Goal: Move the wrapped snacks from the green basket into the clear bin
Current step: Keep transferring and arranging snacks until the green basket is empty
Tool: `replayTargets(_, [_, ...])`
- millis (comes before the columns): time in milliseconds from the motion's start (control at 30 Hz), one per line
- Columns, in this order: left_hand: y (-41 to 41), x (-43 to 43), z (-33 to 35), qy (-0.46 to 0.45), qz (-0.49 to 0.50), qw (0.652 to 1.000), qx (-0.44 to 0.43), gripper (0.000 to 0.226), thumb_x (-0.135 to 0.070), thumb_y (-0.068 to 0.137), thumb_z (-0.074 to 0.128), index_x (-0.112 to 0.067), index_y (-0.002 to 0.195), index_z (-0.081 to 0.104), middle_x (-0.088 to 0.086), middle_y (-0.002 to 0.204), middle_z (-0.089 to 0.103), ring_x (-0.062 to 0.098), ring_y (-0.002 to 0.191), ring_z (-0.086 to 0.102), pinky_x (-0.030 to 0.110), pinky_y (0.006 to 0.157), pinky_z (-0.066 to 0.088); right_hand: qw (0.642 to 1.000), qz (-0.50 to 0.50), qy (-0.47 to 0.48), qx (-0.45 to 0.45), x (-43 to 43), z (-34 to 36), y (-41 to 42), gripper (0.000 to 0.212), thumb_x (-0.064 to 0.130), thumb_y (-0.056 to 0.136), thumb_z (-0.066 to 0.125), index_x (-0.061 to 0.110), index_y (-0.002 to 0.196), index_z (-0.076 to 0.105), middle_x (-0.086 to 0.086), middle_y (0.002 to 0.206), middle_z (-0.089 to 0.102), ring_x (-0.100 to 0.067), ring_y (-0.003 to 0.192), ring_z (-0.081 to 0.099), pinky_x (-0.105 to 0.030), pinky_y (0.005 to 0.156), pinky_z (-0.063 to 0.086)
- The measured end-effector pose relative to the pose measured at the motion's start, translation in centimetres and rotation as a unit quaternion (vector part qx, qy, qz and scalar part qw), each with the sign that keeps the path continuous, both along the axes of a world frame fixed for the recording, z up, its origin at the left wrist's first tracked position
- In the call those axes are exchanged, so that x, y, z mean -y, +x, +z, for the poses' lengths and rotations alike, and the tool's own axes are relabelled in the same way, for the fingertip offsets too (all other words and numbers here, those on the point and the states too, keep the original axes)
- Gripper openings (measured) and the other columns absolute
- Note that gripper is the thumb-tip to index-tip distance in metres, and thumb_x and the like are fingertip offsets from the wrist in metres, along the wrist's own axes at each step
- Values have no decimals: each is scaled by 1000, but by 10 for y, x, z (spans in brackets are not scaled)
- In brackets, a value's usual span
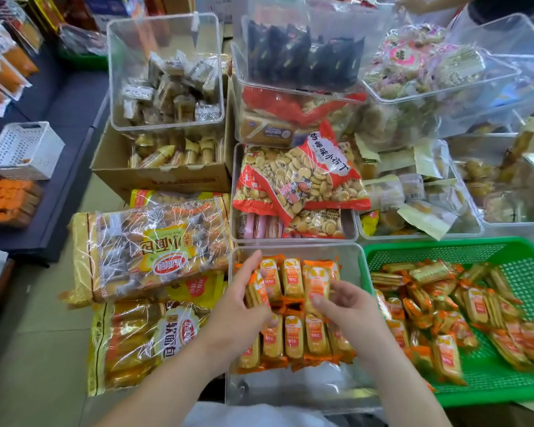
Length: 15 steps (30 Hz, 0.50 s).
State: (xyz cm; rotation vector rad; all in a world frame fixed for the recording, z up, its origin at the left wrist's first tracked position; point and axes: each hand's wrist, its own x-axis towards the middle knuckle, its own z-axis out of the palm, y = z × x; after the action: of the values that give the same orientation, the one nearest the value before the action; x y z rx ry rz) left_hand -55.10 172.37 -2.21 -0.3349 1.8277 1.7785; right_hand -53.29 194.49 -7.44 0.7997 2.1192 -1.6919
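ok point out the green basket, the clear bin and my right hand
green basket [524,282] head view, bare mesh on its right side
clear bin [290,385] head view, bare stretch at its near end
right hand [349,306] head view, back of the hand

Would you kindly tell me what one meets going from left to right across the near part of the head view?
Yellow bread bags → left hand, gripping a wrapped snack → right hand, pinching another → green basket.

Before you, the tiled floor [37,349] carries bread bags [148,251] and a cardboard box [161,180]. The clear bin [293,392] and green basket [490,386] stand alongside.
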Motion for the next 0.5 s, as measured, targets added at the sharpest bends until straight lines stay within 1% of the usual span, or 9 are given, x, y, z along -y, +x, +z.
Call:
replayTargets(33, [1,3,-1,-4,-5,1000,-2,98,13,93,61,-67,143,37,-23,134,59,8,105,73,43,82,66,999,-11,39,8,-6,-7,-6,49,32,82,87,22,128,70,5,97,79,-16,90,74,-37,77,60])
replayTargets(100, [4,7,-2,-14,-19,1000,-16,102,6,95,65,-74,144,25,-27,141,54,1,110,70,39,87,64,995,-17,94,13,-11,-18,-18,50,30,84,86,19,130,70,4,95,73,-17,88,70,-44,81,61])
replayTargets(167, [5,11,-6,-28,-15,999,-19,108,-5,91,77,-77,144,17,-21,150,50,6,127,61,37,98,59,993,-10,115,18,-10,-25,-32,55,26,85,85,16,135,66,2,103,69,-18,94,67,-41,81,60])
replayTargets(200, [6,12,-8,-37,-4,999,-15,108,-8,88,82,-70,150,19,-17,149,50,7,130,57,36,103,55,992,-4,123,24,-10,-27,-38,57,24,85,85,14,136,64,0,109,69,-20,98,67,-37,81,59])
replayTargets(233, [7,13,-8,-42,10,999,-12,104,-10,85,85,-58,155,24,-16,145,54,5,128,57,32,102,53,991,3,132,29,-8,-30,-44,57,24,85,85,12,136,64,-2,114,70,-20,102,66,-35,82,57])
replayTargets(267, [8,14,-10,-47,24,999,-10,96,-11,83,87,-46,155,34,-14,138,60,3,122,59,32,101,54,989,10,145,33,-7,-35,-47,56,24,84,86,11,135,64,-4,119,71,-21,104,66,-36,86,57])
replayTargets(333, [9,18,-14,-69,42,997,-13,74,-15,80,90,-33,142,54,-12,124,71,6,114,67,39,101,59,984,29,174,37,-4,-42,-52,55,26,84,86,11,133,66,-5,120,72,-21,107,66,-39,95,56])
replayTargets(400, [12,22,-16,-79,42,996,-15,61,-17,80,90,-32,132,63,-12,114,76,7,107,71,40,97,61,977,56,202,34,0,-44,-54,53,26,87,83,10,134,67,-5,121,72,-21,109,66,-37,97,54])
replayTargets(500, [16,22,-17,-76,56,995,-16,48,-20,83,87,-41,122,68,-13,103,76,10,99,73,39,86,65,972,67,224,26,3,-45,-55,50,29,89,80,11,134,67,-5,123,73,-20,106,65,-37,96,52])
